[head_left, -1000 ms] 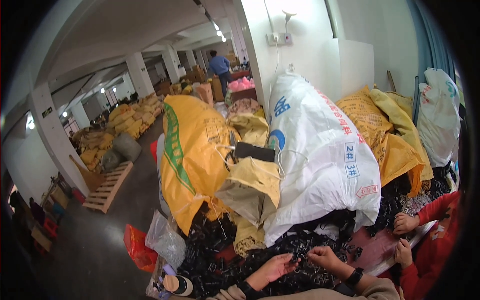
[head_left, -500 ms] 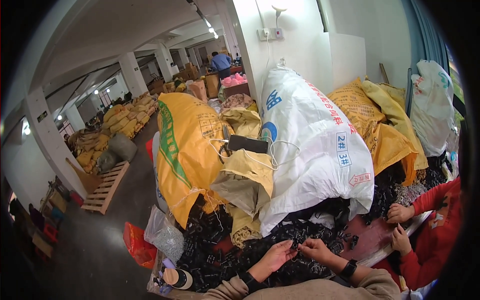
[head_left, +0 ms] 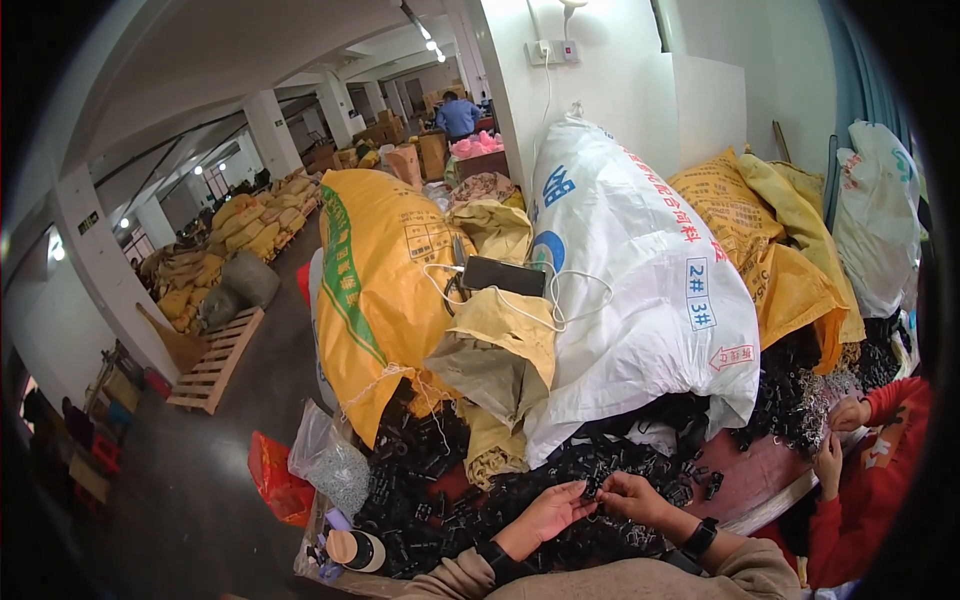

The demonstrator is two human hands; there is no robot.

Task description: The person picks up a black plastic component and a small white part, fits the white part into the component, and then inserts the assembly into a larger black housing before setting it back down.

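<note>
Above the near edge of the table, my left hand and my right hand meet fingertip to fingertip. Both are closed in a pinch on a small black plastic part, whose exact shape is too small to make out. Around and beneath them spreads a heap of similar black plastic parts. The mouth of a large white woven sack rests on the heap just beyond my hands. A yellow woven sack leans to its left, with black parts at its opening.
A black phone with a white cable lies between the sacks. At left are a clear bag of small metal pieces and a bottle. At right, a co-worker's hands are by shiny metal pieces. A wooden pallet lies on the floor.
My hands stay together on the small black part, almost unmoved. The co-worker's hands have moved right and back, toward the metal pieces. The whole view has shifted slightly.
</note>
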